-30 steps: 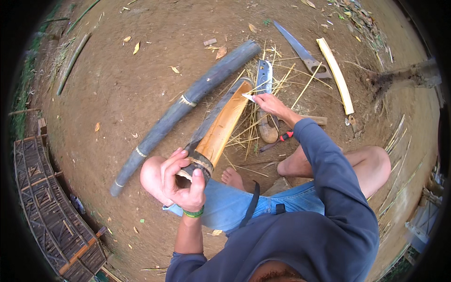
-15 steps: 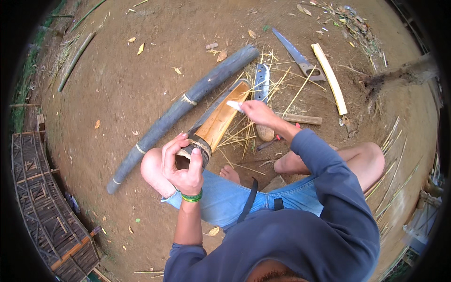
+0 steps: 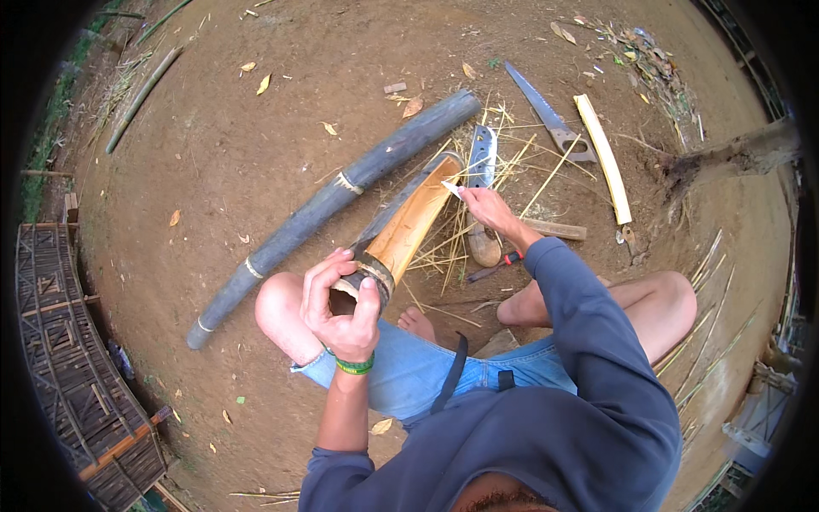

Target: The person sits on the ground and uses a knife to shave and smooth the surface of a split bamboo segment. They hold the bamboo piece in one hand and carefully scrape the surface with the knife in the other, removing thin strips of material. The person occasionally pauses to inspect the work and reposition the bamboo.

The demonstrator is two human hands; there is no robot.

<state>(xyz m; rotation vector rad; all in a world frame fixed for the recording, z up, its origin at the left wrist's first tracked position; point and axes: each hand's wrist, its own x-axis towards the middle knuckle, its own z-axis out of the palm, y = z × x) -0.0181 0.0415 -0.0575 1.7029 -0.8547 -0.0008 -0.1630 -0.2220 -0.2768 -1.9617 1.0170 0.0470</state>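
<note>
A thick bamboo section (image 3: 408, 224), cut open along its upper side, slants away from my lap, showing a pale orange inside. My left hand (image 3: 341, 307) is closed around its near end, fingers on the outer side and thumb over the ringed node beside the dark round opening. At the far right edge of the cut-out, my right hand (image 3: 493, 212) pinches a small white folded piece (image 3: 452, 189), perhaps paper or sandpaper. Just beyond that hand lies a broad-bladed machete (image 3: 482, 158) with a rounded wooden handle. A red-and-black screwdriver (image 3: 503, 263) lies near my right forearm.
A long dark bamboo pole (image 3: 341, 183) lies on the left. Thin bamboo strips (image 3: 444, 243) litter the ground around the machete. Farther right are a handsaw (image 3: 546, 111), a split bamboo slat (image 3: 604, 158) and a tree trunk (image 3: 734, 154). A slatted bamboo rack (image 3: 81, 341) stands far left.
My right hand has moved the white piece from inside the trough to its right edge. The left hand keeps its hold on the bamboo. The whole view has shifted slightly.
</note>
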